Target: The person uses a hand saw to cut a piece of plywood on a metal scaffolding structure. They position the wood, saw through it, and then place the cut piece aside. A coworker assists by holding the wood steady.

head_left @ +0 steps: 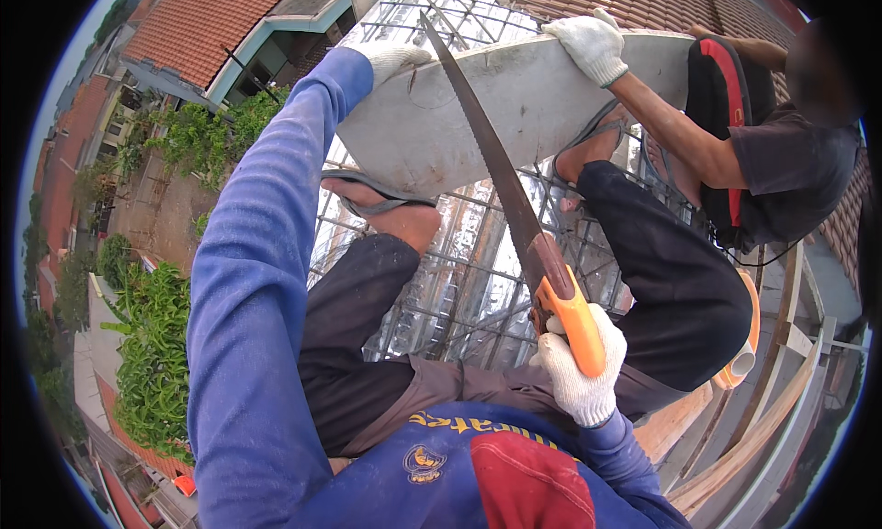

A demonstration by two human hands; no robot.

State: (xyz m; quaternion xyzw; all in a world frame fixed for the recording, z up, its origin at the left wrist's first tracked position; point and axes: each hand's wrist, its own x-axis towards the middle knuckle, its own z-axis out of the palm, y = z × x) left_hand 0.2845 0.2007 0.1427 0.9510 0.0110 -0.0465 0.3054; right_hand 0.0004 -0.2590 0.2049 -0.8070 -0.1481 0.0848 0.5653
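My right hand (582,368), in a white knit glove, is closed round the orange handle of a handsaw (496,166). The long, dark, toothed blade slants up and left across a grey flat board (533,106), its tip past the board's far edge. Whether the teeth touch the board, I cannot tell. My left hand (397,60), also gloved, grips the board's far edge near its left end. A co-worker's gloved hand (588,49) holds the same edge farther right. The board's near edge lies by my sandalled feet.
Under me a grid of steel rebar (450,290) crosses shiny metal sheeting. The co-worker (772,152) crouches at the right. Timber planks (753,428) and an orange pipe-like object (735,368) lie lower right. At the left, the drop shows plants (152,354) and tiled roofs (211,28).
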